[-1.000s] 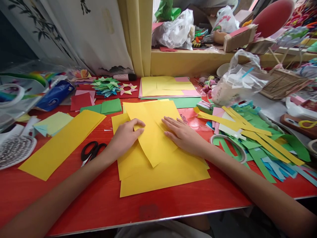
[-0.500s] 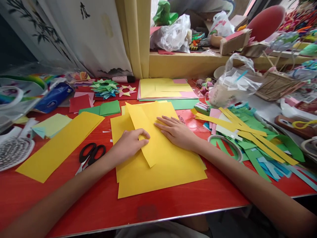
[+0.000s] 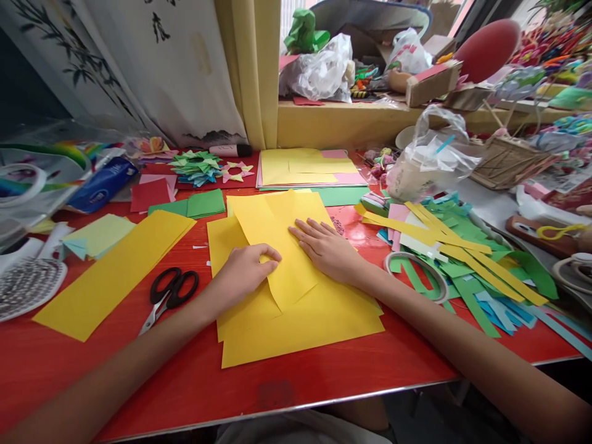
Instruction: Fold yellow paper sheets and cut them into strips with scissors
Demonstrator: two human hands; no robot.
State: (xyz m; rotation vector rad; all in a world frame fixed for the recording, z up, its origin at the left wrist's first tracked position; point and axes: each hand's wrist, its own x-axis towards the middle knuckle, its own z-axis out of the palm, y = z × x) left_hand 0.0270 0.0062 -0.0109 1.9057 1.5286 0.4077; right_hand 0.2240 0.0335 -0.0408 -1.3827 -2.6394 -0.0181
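A folded yellow paper sheet (image 3: 277,240) lies on a stack of larger yellow sheets (image 3: 300,327) on the red table (image 3: 185,382). My left hand (image 3: 245,271) rests on the sheet's left edge, thumb and fingers curled and pinching the paper. Flat on the right half of the same sheet lies my right hand (image 3: 326,250), fingers stretched out and pressing down. Black-handled scissors (image 3: 169,293) lie just left of my left forearm.
A long yellow strip sheet (image 3: 115,271) lies at the left. Green, yellow and blue paper strips (image 3: 467,259) and a tape ring (image 3: 416,271) crowd the right. Folded paper stars (image 3: 198,163), coloured squares, a paper stack (image 3: 305,166) and plastic bags fill the back.
The folded yellow sheet has turned a little and shifted under both hands. My left hand's fingers have slid right along its edge; my right hand has stayed pressed flat.
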